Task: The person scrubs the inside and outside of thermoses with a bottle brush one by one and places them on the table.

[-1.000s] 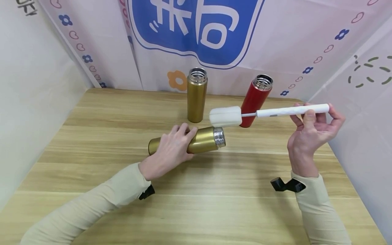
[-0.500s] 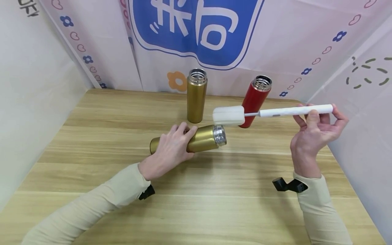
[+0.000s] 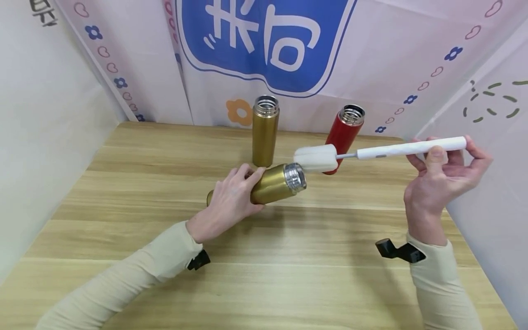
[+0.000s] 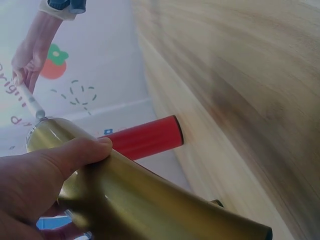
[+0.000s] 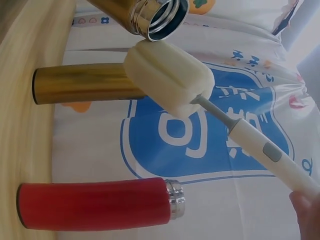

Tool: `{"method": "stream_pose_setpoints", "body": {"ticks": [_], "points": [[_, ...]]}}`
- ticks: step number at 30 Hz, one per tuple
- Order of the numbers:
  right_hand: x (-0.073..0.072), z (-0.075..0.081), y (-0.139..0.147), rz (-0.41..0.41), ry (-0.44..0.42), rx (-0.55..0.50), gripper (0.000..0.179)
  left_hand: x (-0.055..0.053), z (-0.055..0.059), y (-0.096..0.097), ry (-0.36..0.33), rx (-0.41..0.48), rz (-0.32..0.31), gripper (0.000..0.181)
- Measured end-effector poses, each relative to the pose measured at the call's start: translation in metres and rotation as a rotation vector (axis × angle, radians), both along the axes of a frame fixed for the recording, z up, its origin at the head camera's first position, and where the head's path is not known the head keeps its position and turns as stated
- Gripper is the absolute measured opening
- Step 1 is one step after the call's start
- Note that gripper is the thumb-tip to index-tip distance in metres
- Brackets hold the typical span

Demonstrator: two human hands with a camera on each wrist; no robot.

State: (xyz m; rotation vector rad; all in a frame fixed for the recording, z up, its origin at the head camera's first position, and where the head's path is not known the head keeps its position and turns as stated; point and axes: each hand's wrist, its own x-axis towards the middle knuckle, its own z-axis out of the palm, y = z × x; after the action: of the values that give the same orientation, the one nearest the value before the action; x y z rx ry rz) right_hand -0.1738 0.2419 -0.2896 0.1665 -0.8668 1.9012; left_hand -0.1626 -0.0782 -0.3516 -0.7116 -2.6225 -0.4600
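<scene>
My left hand (image 3: 231,197) grips a gold thermos bottle (image 3: 274,185) round its body. The bottle is tilted, its uncapped steel mouth pointing right and a little up. My right hand (image 3: 443,183) holds a bottle brush (image 3: 412,147) by its white handle, fingertips and thumb on the far end. The brush's cream sponge head (image 5: 170,77) is outside the bottle, right by the rim of its mouth; whether they touch I cannot tell. From the left wrist view, the thumb lies along the gold bottle (image 4: 135,195), and the sponge is hidden behind the bottle.
A second gold thermos (image 3: 264,137) stands upright and uncapped at the back of the wooden table (image 3: 288,275). To its right stands an uncapped red thermos (image 3: 344,130), partly behind the brush. A printed cloth (image 3: 214,96) hangs behind them.
My right hand has drifted right with the brush. The gold bottle in my left hand has tilted, its mouth end rising a little. The standing bottles have stayed in place.
</scene>
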Motion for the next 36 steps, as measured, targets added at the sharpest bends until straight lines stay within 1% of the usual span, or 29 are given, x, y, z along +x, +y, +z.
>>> {"method": "stream_pose_setpoints", "body": {"ticks": [6, 7, 12, 18, 23, 26, 29, 33, 36], "points": [[0.004, 0.001, 0.003, 0.017, 0.006, 0.022, 0.038, -0.004, 0.002, 0.000, -0.021, 0.029, 0.022, 0.081], [0.004, 0.001, 0.003, 0.033, 0.014, 0.013, 0.039, -0.005, 0.002, 0.000, -0.027, 0.032, 0.026, 0.081], [0.006, 0.003, 0.003, 0.073, 0.037, 0.038, 0.042, -0.007, 0.001, 0.001, -0.055, 0.042, 0.033, 0.081], [0.010, 0.010, 0.002, 0.091, 0.050, 0.049, 0.043, -0.009, 0.000, 0.003, -0.061, 0.064, 0.034, 0.081], [0.012, 0.010, 0.001, 0.128, 0.063, 0.042, 0.042, -0.010, 0.003, 0.002, -0.072, 0.075, 0.045, 0.081], [0.012, 0.009, 0.001, 0.174, 0.051, 0.001, 0.042, -0.011, 0.004, 0.002, -0.085, 0.072, 0.058, 0.081], [0.012, 0.009, 0.002, 0.216, 0.020, -0.075, 0.039, -0.011, 0.004, 0.002, -0.110, 0.073, 0.063, 0.081], [0.008, 0.007, 0.003, 0.236, -0.049, -0.167, 0.032, -0.011, 0.006, 0.001, -0.155, 0.099, 0.070, 0.080], [0.004, 0.004, 0.004, 0.242, -0.089, -0.211, 0.028, -0.011, 0.008, 0.001, -0.179, 0.120, 0.075, 0.080]]}}
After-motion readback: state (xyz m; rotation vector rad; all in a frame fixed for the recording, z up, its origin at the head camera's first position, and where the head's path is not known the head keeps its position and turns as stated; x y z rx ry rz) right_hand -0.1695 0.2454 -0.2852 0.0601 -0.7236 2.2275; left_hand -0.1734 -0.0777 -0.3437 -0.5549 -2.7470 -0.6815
